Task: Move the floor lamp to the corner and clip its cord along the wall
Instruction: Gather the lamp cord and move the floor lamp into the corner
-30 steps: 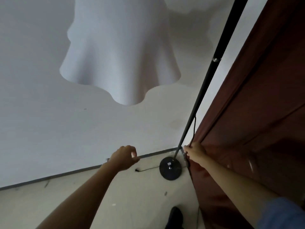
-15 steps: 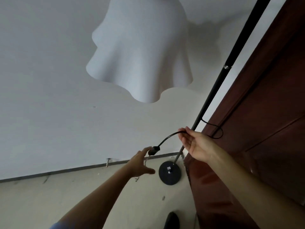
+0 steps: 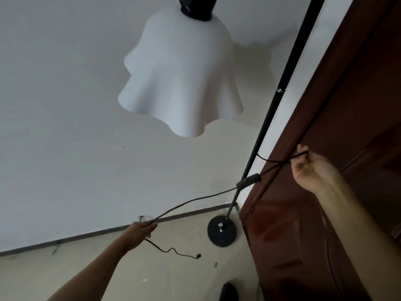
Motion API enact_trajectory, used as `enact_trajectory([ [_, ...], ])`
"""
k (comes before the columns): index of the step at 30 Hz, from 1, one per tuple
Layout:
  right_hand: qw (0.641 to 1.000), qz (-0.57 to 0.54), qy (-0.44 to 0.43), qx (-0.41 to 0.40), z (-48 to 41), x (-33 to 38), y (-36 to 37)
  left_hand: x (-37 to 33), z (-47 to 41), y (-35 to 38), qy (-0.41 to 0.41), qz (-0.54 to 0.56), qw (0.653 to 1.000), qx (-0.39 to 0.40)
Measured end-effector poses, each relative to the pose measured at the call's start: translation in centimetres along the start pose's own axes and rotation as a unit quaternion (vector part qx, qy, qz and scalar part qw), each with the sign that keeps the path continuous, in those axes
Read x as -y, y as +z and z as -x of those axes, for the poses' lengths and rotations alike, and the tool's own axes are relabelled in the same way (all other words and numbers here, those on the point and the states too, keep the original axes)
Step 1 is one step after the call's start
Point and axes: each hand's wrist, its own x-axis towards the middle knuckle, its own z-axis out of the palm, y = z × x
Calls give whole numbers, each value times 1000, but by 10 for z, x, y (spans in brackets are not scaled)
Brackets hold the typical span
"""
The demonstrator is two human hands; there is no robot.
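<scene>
The floor lamp stands in the corner, its round black base (image 3: 221,231) on the floor and its thin black pole (image 3: 273,105) rising to a wavy white shade (image 3: 182,79). A black cord (image 3: 195,199) with an inline switch (image 3: 249,180) stretches between my hands. My left hand (image 3: 141,230) grips the cord low near the wall. My right hand (image 3: 310,168) holds a loop of it up by the door. The cord's free end with its plug (image 3: 198,255) hangs below my left hand. A small clear clip (image 3: 140,218) sits on the wall just above the skirting.
A dark red wooden door (image 3: 325,192) fills the right side, close to the lamp base. A white wall (image 3: 65,127) meets the beige floor (image 3: 152,268) at a grey skirting line. My dark shoe (image 3: 227,292) shows at the bottom.
Both hands have spread apart, drawing the cord out taut. My left hand moved down and left toward the wall clip; my right hand rose to the right with a loop of cord.
</scene>
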Motion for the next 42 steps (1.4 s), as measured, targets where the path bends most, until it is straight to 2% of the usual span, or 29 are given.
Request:
enact_trajectory([
  [2, 998, 29, 2, -48, -13, -10, -17, 13, 7, -9, -44, 21, 999, -1],
  [5, 982, 159, 32, -101, -29, -46, -46, 17, 15, -13, -61, 64, 996, -14],
  [8, 943, 299, 71, -128, -33, -96, -69, 8, 21, -15, -2, 38, 997, -64],
  [11, 867, 473, 65, -142, -27, -132, -83, -6, 32, -24, 91, 2, 994, -63],
  [12, 830, 540, 54, -129, -24, -140, -85, -10, 35, -27, 122, -9, 991, -55],
  [13, 766, 633, 41, -102, -21, -144, -87, -14, 38, -30, 145, -22, 988, -44],
  [14, 667, 741, 21, -70, -18, -147, -88, -18, 41, -32, 160, -35, 986, -28],
  [15, 548, 836, 3, -42, -13, -149, -84, -23, 44, -34, 169, -46, 985, -9],
  [16, 449, 893, -20, -17, -5, -154, -75, -28, 47, -36, 176, -51, 983, 11],
  [17, 397, 917, -46, 11, 2, -161, -64, -32, 50, -39, 182, -48, 982, 32],
  [18, 391, 916, -72, 48, 8, -171, -51, -37, 54, -42, 187, -38, 980, 52],
  [21, 459, 858, -74, 220, 24, -214, -13, -47, 61, -53, 201, -22, 976, 79],
  [22, 466, 842, -61, 266, 29, -230, -4, -50, 63, -57, 207, -25, 975, 80],
  [24, 466, 826, -69, 310, 32, -258, 7, -54, 65, -66, 216, -22, 973, 81],
  [26, 498, 804, -82, 314, 32, -274, 13, -52, 66, -77, 214, -15, 974, 75],
  [28, 556, 771, -91, 299, 26, -277, 13, -43, 66, -88, 199, 11, 978, 66],
  [30, 599, 745, -134, 262, 14, -269, 7, -30, 64, -98, 184, 51, 980, 57],
  [35, 703, 692, -149, 68, -28, -223, -40, 1, 56, -109, 167, 131, 977, -5],
  [37, 723, 679, -129, 26, -37, -205, -64, 5, 51, -106, 168, 154, 973, -40],
  [40, 718, 690, -85, 29, -33, -186, -88, -6, 45, -89, 179, 177, 966, -56],
  [42, 722, 678, -137, -2, -30, -168, -91, -21, 41, -71, 180, 198, 962, -43],
])
